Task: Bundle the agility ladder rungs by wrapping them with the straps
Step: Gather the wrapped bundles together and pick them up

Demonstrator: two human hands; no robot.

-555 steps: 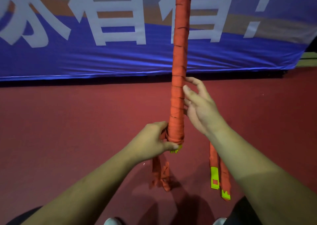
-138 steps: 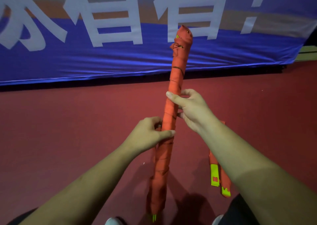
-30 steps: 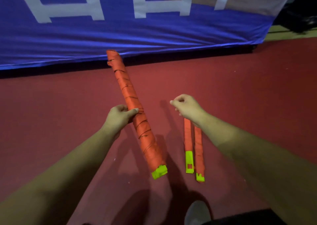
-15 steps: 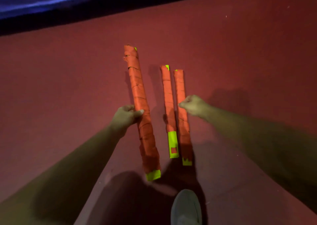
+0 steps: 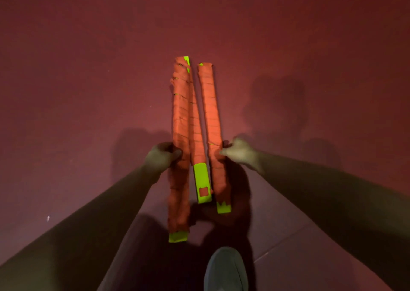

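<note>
Head view: both forearms reach forward over dark red floor (image 5: 88, 69). Left hand (image 5: 162, 157), grip curled round thick orange strap-wrapped rung bundle (image 5: 180, 117); right hand (image 5: 239, 153), grip curled on slimmer right-hand bundle (image 5: 210, 108); third bundle (image 5: 196, 135) lies between them.

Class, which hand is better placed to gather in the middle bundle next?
Probably the left. The left hand grips the left bundle, which the middle bundle lies against; the right hand holds the right bundle, across a gap.
</note>
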